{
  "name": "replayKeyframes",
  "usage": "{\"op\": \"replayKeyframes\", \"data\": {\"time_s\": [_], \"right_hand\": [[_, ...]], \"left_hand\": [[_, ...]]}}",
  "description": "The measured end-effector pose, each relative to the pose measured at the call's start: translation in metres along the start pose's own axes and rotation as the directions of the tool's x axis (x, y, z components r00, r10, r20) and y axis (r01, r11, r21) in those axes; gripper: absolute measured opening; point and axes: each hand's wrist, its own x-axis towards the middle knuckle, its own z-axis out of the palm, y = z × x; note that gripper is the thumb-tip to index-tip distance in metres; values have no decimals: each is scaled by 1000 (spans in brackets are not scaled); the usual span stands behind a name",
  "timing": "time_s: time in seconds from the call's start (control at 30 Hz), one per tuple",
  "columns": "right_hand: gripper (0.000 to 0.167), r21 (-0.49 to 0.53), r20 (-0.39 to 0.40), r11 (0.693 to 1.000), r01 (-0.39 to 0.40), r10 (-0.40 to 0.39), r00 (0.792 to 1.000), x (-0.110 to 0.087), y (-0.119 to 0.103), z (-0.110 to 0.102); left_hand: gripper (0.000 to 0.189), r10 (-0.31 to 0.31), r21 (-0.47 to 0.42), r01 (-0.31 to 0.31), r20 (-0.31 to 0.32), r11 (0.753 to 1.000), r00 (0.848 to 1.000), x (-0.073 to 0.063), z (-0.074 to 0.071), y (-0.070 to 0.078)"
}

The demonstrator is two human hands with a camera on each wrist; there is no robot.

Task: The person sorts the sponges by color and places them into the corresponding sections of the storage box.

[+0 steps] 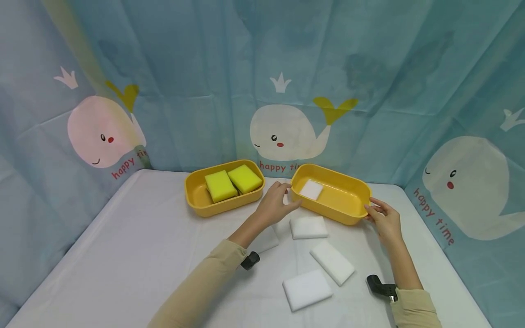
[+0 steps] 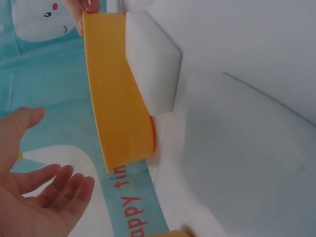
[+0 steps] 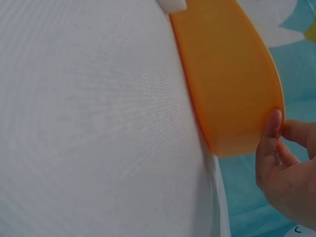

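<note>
My right hand [image 1: 385, 222] pinches the right end of a yellow plastic bin [image 1: 328, 211], thumb on the outer wall and fingers at the rim in the right wrist view. One white sponge [image 1: 311, 189] lies inside, near the bin's left end. By that left end is my left hand [image 1: 274, 205], its fingers spread and loosely bent around nothing; the left wrist view shows a gap between this hand [image 2: 47, 182] and the bin [image 2: 116, 94]. Just in front of the bin, a white sponge [image 1: 309, 227] lies on the table.
A second yellow bin [image 1: 223, 208] on the left holds two yellow sponges [image 1: 220, 186]. More white sponges lie nearer me: one [image 1: 332, 262] slanted, one [image 1: 307, 289] at the front, one [image 1: 266, 240] partly behind my left forearm. A blue whale-print curtain [image 1: 197, 114] hangs behind the white table [image 1: 123, 255].
</note>
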Motion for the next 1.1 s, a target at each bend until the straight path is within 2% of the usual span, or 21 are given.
{"op": "replayKeyframes", "data": {"time_s": [0.3, 0.73, 0.93, 1.1], "right_hand": [[56, -32, -13, 999, -19, 19, 1000, -1, 0, 3], [58, -30, -16, 999, -35, 34, 999, 2, 3, -1], [59, -33, -4, 999, -27, 27, 1000, 0, 2, 0], [58, -27, -3, 999, -33, 33, 999, -1, 0, 1]], "left_hand": [[64, -43, 39, 42, 15, 998, 999, -17, -6, -13], [64, -58, 7, 58, 37, 998, 998, -37, -12, -27], [64, -92, -7, 92, 28, 996, 995, -47, -13, -35], [65, -90, -24, 91, 25, 996, 996, -54, -14, -43]]}}
